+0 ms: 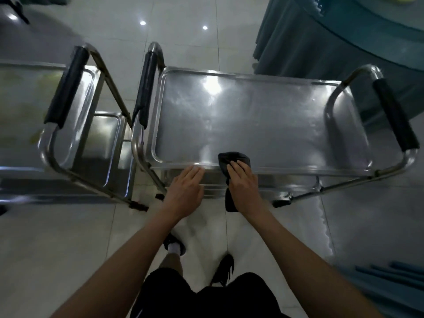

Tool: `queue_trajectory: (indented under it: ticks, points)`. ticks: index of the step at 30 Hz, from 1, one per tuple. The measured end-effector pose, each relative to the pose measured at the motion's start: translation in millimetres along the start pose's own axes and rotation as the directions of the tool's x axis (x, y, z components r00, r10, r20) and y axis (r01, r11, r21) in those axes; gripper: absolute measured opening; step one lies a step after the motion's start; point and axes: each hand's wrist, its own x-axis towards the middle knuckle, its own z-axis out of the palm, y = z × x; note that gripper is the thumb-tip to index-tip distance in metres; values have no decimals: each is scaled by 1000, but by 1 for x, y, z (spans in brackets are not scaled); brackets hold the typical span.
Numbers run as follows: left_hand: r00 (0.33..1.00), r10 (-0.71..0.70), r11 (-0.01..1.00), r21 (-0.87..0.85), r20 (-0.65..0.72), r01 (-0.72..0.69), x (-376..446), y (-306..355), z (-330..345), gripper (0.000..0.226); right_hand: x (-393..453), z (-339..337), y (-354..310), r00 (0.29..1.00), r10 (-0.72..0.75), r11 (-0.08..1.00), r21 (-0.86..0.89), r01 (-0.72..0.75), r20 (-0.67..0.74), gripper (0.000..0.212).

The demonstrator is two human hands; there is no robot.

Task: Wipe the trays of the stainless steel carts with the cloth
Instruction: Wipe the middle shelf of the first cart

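A stainless steel cart stands in front of me, and its shiny top tray (252,115) fills the middle of the view. My right hand (244,184) presses a black cloth (231,159) against the tray's near rim; one end of the cloth hangs down below the hand. My left hand (185,189) lies flat and open-fingered at the same near edge, just left of the cloth, holding nothing. A second steel cart with its own top tray (75,106) and a lower tray (107,138) stands to the left.
Black padded handles (146,88) (394,115) cap both ends of the middle cart, and another (66,88) the left cart. A teal skirted table (321,42) stands at the back right. Blue rods (390,271) lie on the tiled floor at the right. My feet are below.
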Motion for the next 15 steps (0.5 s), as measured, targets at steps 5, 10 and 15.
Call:
queue_trajectory:
  ticks: [5, 10, 15]
  points:
    - [990, -120, 993, 19, 75, 119, -54, 28, 37, 57, -69, 11, 9, 995, -78, 997, 6, 78, 69, 57]
    - [975, -182, 983, 37, 129, 178, -87, 23, 55, 58, -105, 31, 10, 972, -55, 998, 31, 49, 230, 60]
    - [964, -201, 979, 0, 176, 205, -93, -1, 72, 57, -118, 58, 5, 942, -11, 999, 33, 0, 335, 64]
